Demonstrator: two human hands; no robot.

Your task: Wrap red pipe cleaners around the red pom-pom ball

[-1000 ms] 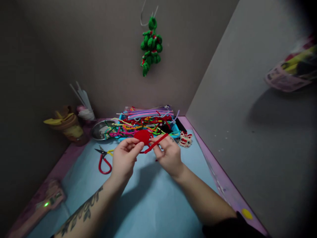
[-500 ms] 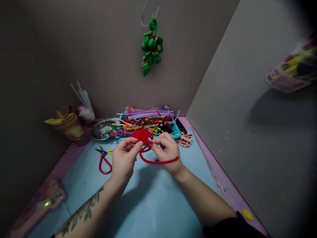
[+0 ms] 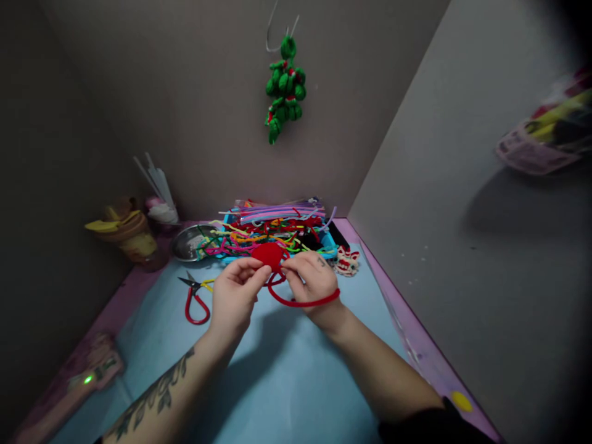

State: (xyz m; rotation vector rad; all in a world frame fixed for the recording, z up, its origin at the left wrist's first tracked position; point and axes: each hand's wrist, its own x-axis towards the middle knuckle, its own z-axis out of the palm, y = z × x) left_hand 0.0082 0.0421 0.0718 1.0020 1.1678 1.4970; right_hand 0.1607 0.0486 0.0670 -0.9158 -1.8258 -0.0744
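Note:
A red fuzzy disc-shaped piece (image 3: 268, 254) is held up in front of the tray, pinched along its left edge by my left hand (image 3: 235, 293). From it a red pipe cleaner (image 3: 300, 303) loops down and curves right across my right wrist. My right hand (image 3: 311, 283) is closed at the disc's right side, its thumb and forefinger on the red pipe cleaner where it meets the disc. The fingertips hide the exact join. Left of my left hand, scissors (image 3: 197, 302) with red and yellow handles lie with their blades parted on the blue mat.
Behind my hands stands a blue tray (image 3: 329, 243) heaped with coloured pipe cleaners. A metal bowl (image 3: 187, 243) sits to its left, a red-and-white ornament (image 3: 346, 261) to its right. A pink glue gun (image 3: 87, 385) lies front left. A green ornament (image 3: 285, 89) hangs on the wall.
My right hand has turned slightly, bringing its back more into view. The disc and the pipe cleaner's free end have shifted a little to the right.

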